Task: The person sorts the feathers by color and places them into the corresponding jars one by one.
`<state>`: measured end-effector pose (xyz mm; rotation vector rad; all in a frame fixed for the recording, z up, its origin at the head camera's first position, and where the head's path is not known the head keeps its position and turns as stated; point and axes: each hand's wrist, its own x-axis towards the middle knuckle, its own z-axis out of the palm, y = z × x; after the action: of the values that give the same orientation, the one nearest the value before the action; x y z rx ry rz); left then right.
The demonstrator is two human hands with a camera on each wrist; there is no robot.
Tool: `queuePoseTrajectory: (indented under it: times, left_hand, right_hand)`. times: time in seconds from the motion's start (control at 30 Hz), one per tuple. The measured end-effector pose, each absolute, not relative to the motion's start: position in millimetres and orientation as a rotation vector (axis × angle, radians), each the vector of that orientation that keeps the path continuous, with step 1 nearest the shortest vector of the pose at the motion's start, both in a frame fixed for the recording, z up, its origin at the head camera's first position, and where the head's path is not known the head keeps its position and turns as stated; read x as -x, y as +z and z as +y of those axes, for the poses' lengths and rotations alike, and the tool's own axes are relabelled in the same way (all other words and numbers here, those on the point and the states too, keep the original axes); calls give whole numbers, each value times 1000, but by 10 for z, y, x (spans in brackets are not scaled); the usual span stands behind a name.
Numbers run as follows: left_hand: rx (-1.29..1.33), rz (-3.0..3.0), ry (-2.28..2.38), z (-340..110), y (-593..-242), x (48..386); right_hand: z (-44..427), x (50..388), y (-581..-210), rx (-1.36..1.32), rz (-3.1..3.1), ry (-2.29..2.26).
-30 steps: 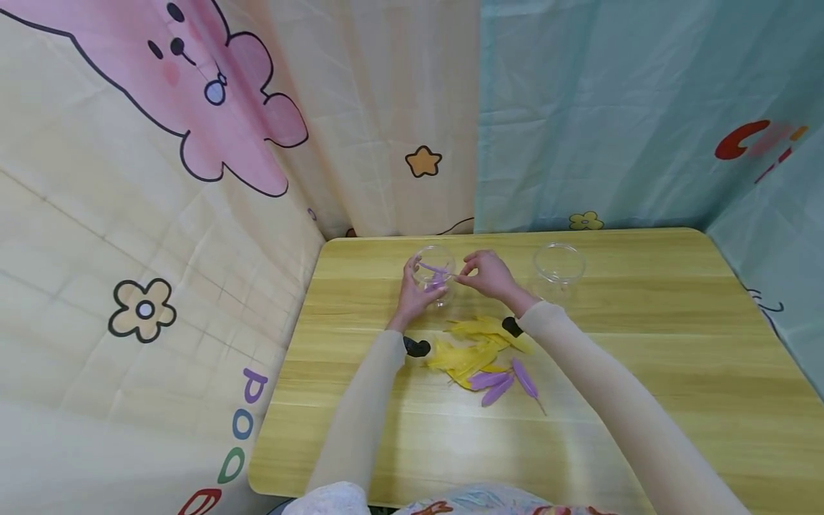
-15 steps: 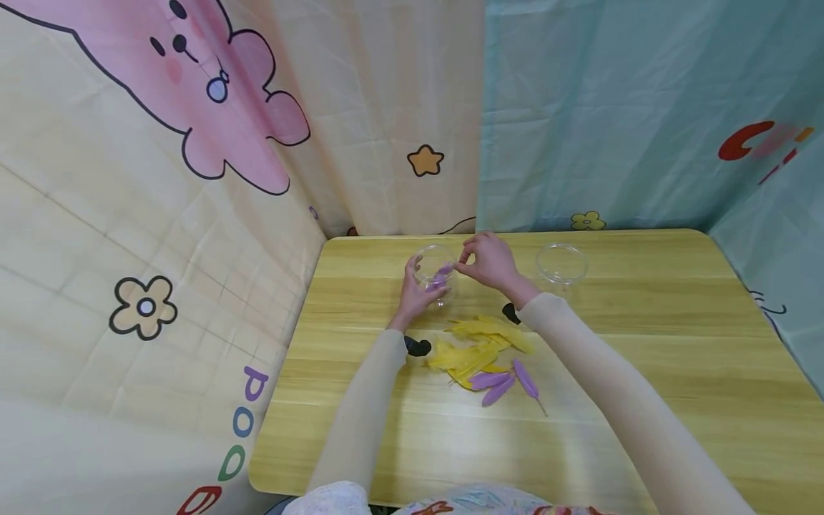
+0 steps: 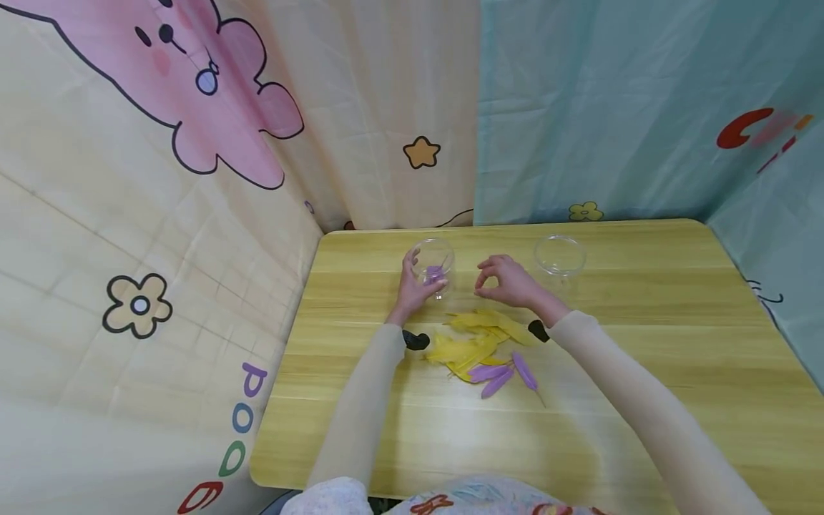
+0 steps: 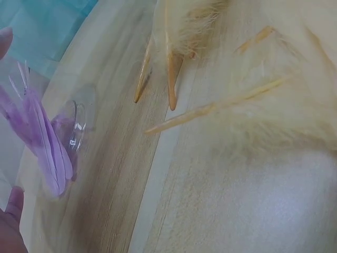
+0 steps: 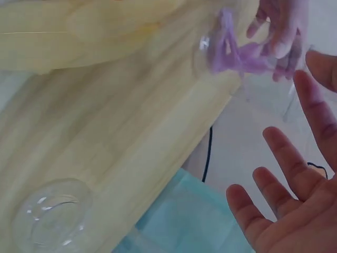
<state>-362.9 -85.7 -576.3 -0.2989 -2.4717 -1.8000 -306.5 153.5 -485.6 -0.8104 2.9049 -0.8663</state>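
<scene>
My left hand (image 3: 414, 287) holds a clear footed cup (image 3: 451, 259) near the table's back edge, thumb on one side and fingers on the other. Purple feathers (image 4: 45, 142) stand inside the cup, quills upward in the left wrist view. To the right of the cup, my right hand (image 3: 508, 281) is raised with its fingers loosely bent and nothing held. In the right wrist view its thumb and index fingertip lie close together, the other fingers spread. Yellow feathers (image 3: 466, 352) lie in a pile nearer the body, with several loose purple feathers (image 3: 497, 383) beside them.
A second clear cup (image 3: 560, 274) stands at the back, right of my right hand. The wooden table (image 3: 676, 343) meets printed curtains (image 3: 386, 107) at its back and sides. Black straps (image 3: 416, 341) sit at my wrists.
The right hand brought a purple feather over the cup's rim and let it go inside. It has since drawn back to the right. The left hand stayed at the cup.
</scene>
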Motion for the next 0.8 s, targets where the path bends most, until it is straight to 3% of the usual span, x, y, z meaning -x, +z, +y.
queuePoseTrajectory:
  times: [0.47,0.8]
  left_hand:
    - [322,-2479,-1789,-854,-5761,3596]
    - [321,-2470,-1810,-868,-5760,3609]
  right_hand:
    - [2194,2005,-5593,891,2878,-692]
    - [2313,1833,-5714,876,2900,-543]
